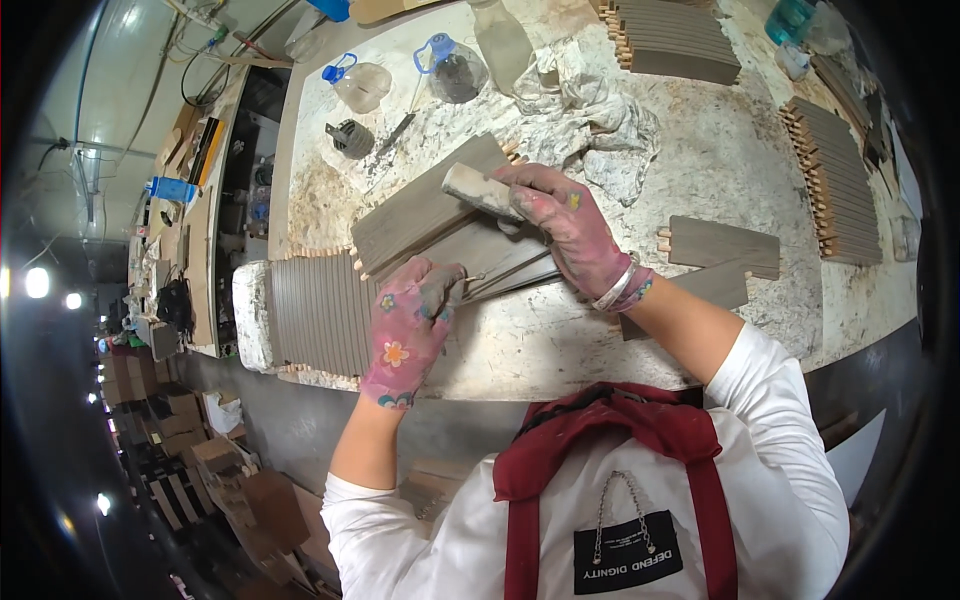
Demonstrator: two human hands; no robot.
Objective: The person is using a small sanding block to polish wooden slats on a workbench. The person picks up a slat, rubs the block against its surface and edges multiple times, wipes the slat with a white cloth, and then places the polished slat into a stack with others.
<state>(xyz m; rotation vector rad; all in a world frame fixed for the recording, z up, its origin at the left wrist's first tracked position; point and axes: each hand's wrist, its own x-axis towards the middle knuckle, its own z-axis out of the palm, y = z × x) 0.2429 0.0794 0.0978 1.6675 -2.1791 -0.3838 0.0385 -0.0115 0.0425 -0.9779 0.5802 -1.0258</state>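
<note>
My left hand [412, 322], in a pink flowered glove smeared with grey, is closed around the near left end of a grey wooden board [505, 252]. The board tilts above the table. My right hand [572, 222], gloved the same way, grips a pale, worn block [474, 188], sponge-like in look, over the far side of the board. Its fingertips are partly hidden behind the block. Behind the held piece lies a wider grey board [415, 215] with wooden dowels at its ends. Two more grey boards, one with dowels [725, 246], lie right of my right hand.
Stacked grey slats with dowel ends [320, 315] lie at the left beside a white foam block [252, 316]; more stacks [675, 42] sit far and right [838, 185]. Blue-capped jugs [362, 88], a dark round container [350, 138], a brush [395, 133] and a stained cloth [600, 125] are behind.
</note>
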